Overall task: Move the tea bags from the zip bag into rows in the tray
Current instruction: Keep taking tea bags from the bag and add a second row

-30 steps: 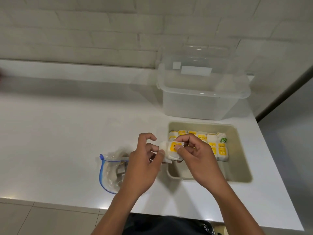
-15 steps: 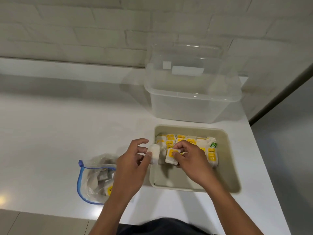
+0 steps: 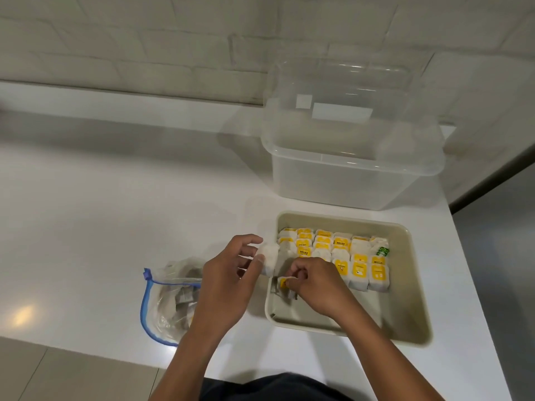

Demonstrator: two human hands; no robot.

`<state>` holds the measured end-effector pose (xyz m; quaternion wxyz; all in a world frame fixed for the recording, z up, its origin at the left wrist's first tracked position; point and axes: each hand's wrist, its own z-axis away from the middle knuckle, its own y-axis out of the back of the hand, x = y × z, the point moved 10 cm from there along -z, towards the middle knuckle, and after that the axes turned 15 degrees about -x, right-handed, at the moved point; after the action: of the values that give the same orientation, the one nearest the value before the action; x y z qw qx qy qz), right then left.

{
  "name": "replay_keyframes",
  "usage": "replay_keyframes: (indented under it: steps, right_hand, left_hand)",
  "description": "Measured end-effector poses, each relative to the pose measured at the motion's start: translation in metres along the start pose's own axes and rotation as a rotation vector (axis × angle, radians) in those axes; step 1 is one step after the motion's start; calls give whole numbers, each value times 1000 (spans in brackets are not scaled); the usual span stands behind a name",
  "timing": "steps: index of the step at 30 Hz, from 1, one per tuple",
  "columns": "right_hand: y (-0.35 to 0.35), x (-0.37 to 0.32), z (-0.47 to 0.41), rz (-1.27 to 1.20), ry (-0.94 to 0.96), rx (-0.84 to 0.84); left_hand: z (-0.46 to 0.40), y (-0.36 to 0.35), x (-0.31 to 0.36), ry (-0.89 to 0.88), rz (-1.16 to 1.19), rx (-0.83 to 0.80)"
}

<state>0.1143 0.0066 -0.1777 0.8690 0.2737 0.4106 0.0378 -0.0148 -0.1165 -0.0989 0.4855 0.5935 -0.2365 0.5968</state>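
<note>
Tray (image 3: 405, 285) is about half filled with rows; zip bag (image 3: 170, 299) isn't empty yet. Your right hand (image 3: 315, 285) pinches a tea bag (image 3: 285, 285) in the tray, and your left hand (image 3: 231, 273) grips another (image 3: 269, 257).

Glossy white countertop (image 3: 101, 227); clear plastic zip bag (image 3: 170, 296) (blue seal); matt beige plastic tray (image 3: 411, 285); translucent plastic bin (image 3: 347, 175); paper-wrapped tea bags (image 3: 359, 267).
</note>
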Motion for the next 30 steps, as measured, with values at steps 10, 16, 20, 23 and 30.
replay_keyframes:
  steps: [10, 16, 20, 23, 30]
  right_hand:
    - [6, -1, -5, 42, -22, 19]
    - [13, -5, -7, 70, -10, 74]
    - [17, -9, -5, 74, 11, 82]
    - [27, -9, 6, 104, 16, 154]
    - [-16, -5, 19, 284, 18, -215]
  left_hand:
    - [0, -3, 0, 0, -29, -7]
    - [2, -2, 2, -5, -54, -4]
    - [3, -1, 3, -9, -68, 0]
    - [4, 0, 4, -6, -87, 8]
    - [1, -2, 3, -9, -70, 8]
